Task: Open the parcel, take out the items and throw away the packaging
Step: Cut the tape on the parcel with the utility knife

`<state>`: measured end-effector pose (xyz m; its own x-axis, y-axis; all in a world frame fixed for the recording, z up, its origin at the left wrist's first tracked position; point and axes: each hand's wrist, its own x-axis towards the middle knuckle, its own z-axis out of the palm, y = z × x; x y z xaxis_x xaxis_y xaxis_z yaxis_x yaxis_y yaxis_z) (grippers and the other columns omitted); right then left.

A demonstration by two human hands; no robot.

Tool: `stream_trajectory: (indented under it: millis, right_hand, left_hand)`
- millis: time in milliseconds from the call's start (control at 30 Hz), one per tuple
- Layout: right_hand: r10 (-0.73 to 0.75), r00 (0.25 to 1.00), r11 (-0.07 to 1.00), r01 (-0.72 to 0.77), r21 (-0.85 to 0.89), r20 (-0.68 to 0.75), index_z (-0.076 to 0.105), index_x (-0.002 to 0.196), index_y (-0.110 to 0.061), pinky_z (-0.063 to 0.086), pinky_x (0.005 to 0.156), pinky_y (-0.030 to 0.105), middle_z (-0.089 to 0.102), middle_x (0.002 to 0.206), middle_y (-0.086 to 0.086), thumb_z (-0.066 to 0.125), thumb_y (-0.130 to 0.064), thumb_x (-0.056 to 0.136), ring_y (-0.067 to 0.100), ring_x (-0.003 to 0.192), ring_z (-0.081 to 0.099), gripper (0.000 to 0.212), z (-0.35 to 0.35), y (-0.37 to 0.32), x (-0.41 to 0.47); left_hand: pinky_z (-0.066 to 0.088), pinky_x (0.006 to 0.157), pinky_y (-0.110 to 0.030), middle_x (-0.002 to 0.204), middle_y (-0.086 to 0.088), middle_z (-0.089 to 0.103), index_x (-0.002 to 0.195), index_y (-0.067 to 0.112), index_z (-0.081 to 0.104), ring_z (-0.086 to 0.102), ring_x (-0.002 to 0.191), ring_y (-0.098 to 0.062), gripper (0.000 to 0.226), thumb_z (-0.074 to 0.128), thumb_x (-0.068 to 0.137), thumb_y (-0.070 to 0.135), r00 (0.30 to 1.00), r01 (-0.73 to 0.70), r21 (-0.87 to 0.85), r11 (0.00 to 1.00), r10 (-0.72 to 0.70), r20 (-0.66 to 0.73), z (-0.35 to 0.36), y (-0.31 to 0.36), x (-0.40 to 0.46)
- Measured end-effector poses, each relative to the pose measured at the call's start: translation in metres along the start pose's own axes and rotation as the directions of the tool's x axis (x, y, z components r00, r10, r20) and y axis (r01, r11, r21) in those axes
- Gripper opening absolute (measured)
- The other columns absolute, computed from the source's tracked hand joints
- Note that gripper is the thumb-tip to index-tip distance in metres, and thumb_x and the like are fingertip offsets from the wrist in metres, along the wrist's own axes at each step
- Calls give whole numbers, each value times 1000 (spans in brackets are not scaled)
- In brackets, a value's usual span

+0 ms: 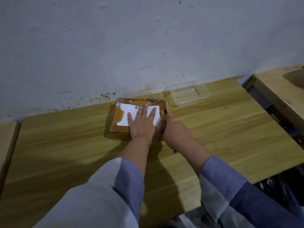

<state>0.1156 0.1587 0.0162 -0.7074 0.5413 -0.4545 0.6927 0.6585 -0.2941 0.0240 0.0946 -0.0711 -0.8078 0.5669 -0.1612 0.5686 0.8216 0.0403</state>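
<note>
— Left hand (142, 124): state and position?
— Flat, palm down, fingers straight and spread, pressing on top of the flat brown cardboard parcel wrapped in clear tape (118, 118). Fingertips lie across the white paper shipping label (127, 111) stuck to the lid.

— Right hand (176, 134)?
— Set against the parcel's right side, back of the hand up. Thumb runs along the right edge of the box; the other fingers curl downward and out of sight, so whether they grip the box wall or only rest against it cannot be told.

— Parcel: location and condition?
— Lies flat on the light wooden tabletop (65, 145), near the back edge, just in front of the stained white wall (115, 46). Lid closed, tape glossy over the top, label partly torn at its left side with bare brown patches showing.

— Other entries?
— One clear rectangular plastic container (189, 94), open side up, on the same tabletop, behind and to the right of the parcel, near the wall, not touching the box. One second wooden surface (279, 86) at the far right, separated from the table by a gap. Sleeves: white and blue fabric (128, 181) on both forearms, pushed back from the wrists
</note>
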Motion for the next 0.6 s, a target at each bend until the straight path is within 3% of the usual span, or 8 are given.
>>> stream_trajectory:
  millis: [200,367,500,600]
  right_hand:
    - [18,1000,998,-18,57,-7,0,150,-24,58,75,47,57,119,22,39,-9,93,36,95,65,71,4,-1,-12]
    - [56,998,993,-58,100,16,-4,150,-24,60,65,43,55,119,25,37,-2,91,36,89,66,75,6,1,-24]
    - [79,997,986,-81,148,17,-3,150,-28,60,64,42,54,120,24,39,-2,91,35,88,66,77,5,4,-27]
    - [86,996,978,-89,191,20,-5,150,-29,59,57,39,54,120,24,40,-3,91,35,86,65,78,6,6,-27]
  left_hand:
    - [0,115,-56,161,3,-9,150,38,-1,-9,148,-17,60,11,96,61,1000,5,-53,999,-4,22,-6,1,-3]
    - [1,116,-57,162,3,-5,151,37,3,-7,148,-18,63,7,93,63,1000,-5,-84,996,6,2,-11,2,-10]
    - [-7,115,-58,162,4,-4,151,37,8,-9,148,-17,74,5,87,73,997,67,-210,975,-57,55,-17,9,-8]
    - [-6,115,-59,162,3,-6,152,35,7,-10,148,-19,77,8,86,75,995,95,-234,968,-93,18,-20,14,-5]
